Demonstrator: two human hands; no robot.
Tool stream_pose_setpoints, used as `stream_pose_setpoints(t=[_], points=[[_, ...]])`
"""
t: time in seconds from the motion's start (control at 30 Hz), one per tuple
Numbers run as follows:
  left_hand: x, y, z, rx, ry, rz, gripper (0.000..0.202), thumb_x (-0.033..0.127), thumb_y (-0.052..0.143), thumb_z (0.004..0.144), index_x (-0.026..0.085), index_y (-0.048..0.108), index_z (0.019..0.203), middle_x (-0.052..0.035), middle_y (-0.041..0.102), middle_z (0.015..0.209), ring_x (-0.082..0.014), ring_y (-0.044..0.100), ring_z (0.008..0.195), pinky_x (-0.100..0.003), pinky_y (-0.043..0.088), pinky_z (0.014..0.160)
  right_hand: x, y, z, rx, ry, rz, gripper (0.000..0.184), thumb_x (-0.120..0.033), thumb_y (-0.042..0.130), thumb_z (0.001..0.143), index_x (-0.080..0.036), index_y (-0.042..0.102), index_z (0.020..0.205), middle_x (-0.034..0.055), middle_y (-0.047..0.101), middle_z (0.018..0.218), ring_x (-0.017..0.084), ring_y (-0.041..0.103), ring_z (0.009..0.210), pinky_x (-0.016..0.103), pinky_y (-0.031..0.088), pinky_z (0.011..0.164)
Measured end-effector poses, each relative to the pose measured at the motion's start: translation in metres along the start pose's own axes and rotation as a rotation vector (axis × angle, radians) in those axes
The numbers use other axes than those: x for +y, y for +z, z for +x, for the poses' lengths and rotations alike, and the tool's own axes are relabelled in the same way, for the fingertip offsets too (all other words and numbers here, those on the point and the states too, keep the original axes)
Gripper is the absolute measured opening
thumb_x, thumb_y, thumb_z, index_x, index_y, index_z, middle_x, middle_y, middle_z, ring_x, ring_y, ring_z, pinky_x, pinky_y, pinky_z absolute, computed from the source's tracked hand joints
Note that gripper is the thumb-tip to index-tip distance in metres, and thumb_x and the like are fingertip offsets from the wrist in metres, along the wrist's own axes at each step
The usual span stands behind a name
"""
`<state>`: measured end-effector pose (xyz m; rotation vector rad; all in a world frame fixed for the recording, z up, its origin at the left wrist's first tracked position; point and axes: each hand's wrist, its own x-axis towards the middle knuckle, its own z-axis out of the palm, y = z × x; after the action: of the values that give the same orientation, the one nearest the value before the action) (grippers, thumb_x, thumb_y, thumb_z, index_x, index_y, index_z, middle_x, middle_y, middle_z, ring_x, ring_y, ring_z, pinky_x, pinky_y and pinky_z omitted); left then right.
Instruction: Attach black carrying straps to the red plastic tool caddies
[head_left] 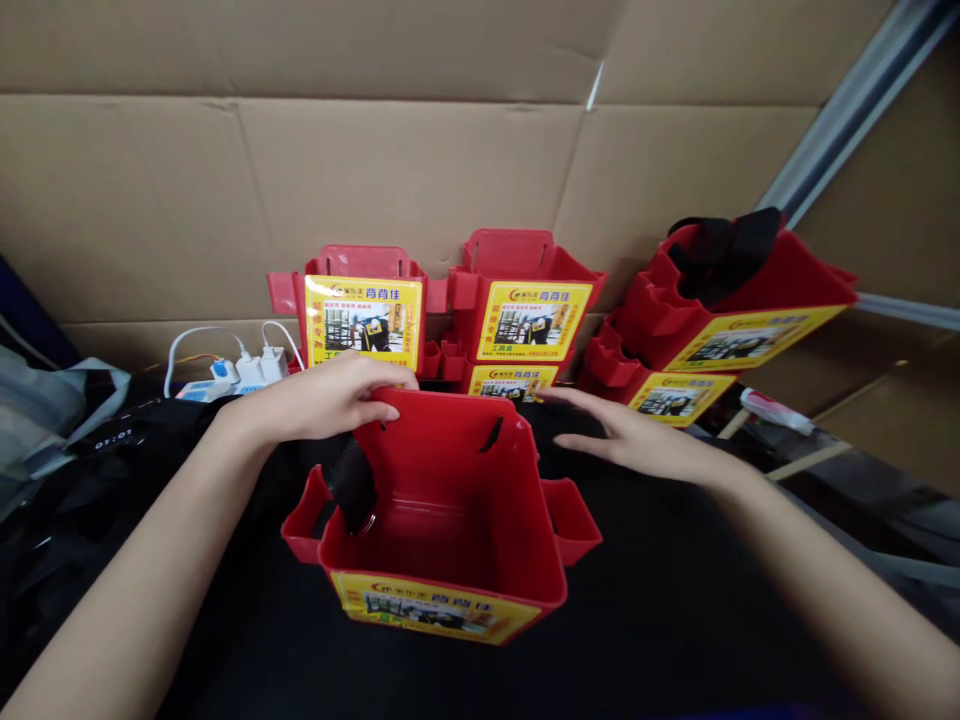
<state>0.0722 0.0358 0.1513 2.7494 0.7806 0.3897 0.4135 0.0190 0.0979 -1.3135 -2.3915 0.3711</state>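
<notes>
My left hand grips the top of the raised rear wall of a red, open-topped plastic box with a yellow printed label, at the centre above a black-covered worktop. The arm reaches up from the lower left, wrist bent over, thumb pressed to the inner face of the wall. My right hand is spread and holds nothing, thumb well apart from the extended fingers, just beside the box's rear right corner; that arm slants in from the lower right.

A wide black webbing strap hangs at the box's left side, a metal ring at its lower end. Behind stand more red plastic boxes with yellow labels, some stacked, one at right with black straps in its top, before a brown cardboard wall.

My left fingers are mostly hidden behind the rear wall, and the box's underside is out of sight, so I cannot tell whether it rests on the worktop. My hand and the box block the lower part of the left stack. Both forearms are cut off by the frame, and the label's smaller print is too fine to read.
</notes>
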Motion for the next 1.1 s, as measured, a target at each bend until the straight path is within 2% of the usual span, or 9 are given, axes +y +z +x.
stream_pose_setpoints(t=[0.07,0.13,0.23,0.33,0.53,0.7,0.8,0.97,1.1], points=[[0.0,0.0,0.0,-0.004,0.003,-0.004,0.009,0.016,0.049,0.084,0.017,0.056,0.088,0.0003,0.06,0.085,-0.0115,0.052,0.074,-0.023,0.038,0.066,-0.015,0.011,0.011,-0.011,-0.117,0.005,0.055,-0.039,0.051,0.085,-0.025,0.034,0.136,0.0063,0.043,0.138,0.021,0.043,0.123,0.034,0.04,0.1],[0.0,-0.001,0.0,-0.009,-0.003,-0.001,0.009,0.017,0.049,0.084,0.017,0.056,0.089,0.0,0.06,0.086,-0.012,0.052,0.075,-0.023,0.038,0.066,-0.02,0.023,0.022,-0.017,-0.135,-0.119,0.041,-0.035,0.045,0.089,-0.024,0.046,0.128,0.0057,0.051,0.131,0.021,0.049,0.118,0.034,0.041,0.098],[0.001,-0.001,0.0,-0.01,-0.007,0.005,0.009,0.017,0.05,0.083,0.017,0.056,0.089,-0.0002,0.06,0.084,-0.0122,0.052,0.073,-0.023,0.037,0.065,-0.003,0.034,0.033,-0.021,0.028,-0.342,0.029,-0.024,0.04,0.088,-0.019,0.065,0.103,0.0117,0.067,0.103,0.027,0.062,0.096,0.04,0.049,0.082],[0.001,-0.001,0.001,-0.008,-0.004,0.015,0.008,0.016,0.05,0.083,0.016,0.056,0.087,-0.0004,0.06,0.083,-0.0124,0.052,0.074,-0.023,0.037,0.065,0.021,0.037,0.032,-0.042,0.095,-0.397,0.024,-0.02,0.046,0.083,-0.016,0.068,0.092,0.0145,0.068,0.088,0.029,0.065,0.084,0.042,0.05,0.072],[0.001,-0.001,0.0,-0.01,-0.023,0.035,0.004,0.015,0.051,0.082,0.016,0.054,0.083,0.0008,0.058,0.082,-0.0116,0.05,0.073,-0.022,0.036,0.065,0.03,0.031,0.005,-0.093,0.01,-0.491,0.057,-0.035,0.059,0.075,-0.023,0.047,0.129,0.0114,0.048,0.132,0.028,0.047,0.119,0.041,0.043,0.093],[0.001,0.0,0.001,-0.017,-0.033,0.019,0.003,0.016,0.051,0.082,0.017,0.054,0.082,0.0029,0.057,0.078,-0.0101,0.05,0.07,-0.021,0.036,0.063,0.06,0.029,-0.028,-0.121,0.161,-0.669,0.056,-0.011,0.052,0.07,-0.019,0.051,0.125,0.0135,0.061,0.112,0.026,0.063,0.094,0.038,0.05,0.078],[0.002,0.0,0.003,-0.027,-0.046,0.013,0.005,0.016,0.05,0.082,0.018,0.055,0.081,0.0035,0.058,0.077,-0.0096,0.052,0.07,-0.02,0.037,0.062,0.073,0.03,-0.043,-0.082,0.222,-0.681,0.052,-0.01,0.045,0.075,-0.018,0.049,0.126,0.0129,0.063,0.107,0.024,0.065,0.088,0.035,0.051,0.071],[-0.001,-0.006,-0.007,0.011,-0.157,-0.029,0.026,0.037,0.059,0.079,0.02,0.057,0.098,-0.0009,0.063,0.098,-0.0153,0.058,0.086,-0.024,0.045,0.073,0.053,0.037,-0.04,-0.014,0.117,-0.607,0.064,-0.024,0.049,0.081,-0.02,0.027,0.141,0.0161,0.048,0.126,0.026,0.054,0.109,0.039,0.048,0.085],[-0.005,-0.008,-0.028,-0.029,-0.384,-0.088,0.038,0.049,0.058,0.076,0.02,0.058,0.1,-0.004,0.064,0.098,-0.0184,0.06,0.086,-0.026,0.048,0.071,0.032,0.053,-0.017,-0.027,-0.057,-0.389,0.04,-0.025,0.045,0.085,-0.023,0.05,0.125,0.0141,0.056,0.112,0.025,0.058,0.099,0.038,0.05,0.078]])
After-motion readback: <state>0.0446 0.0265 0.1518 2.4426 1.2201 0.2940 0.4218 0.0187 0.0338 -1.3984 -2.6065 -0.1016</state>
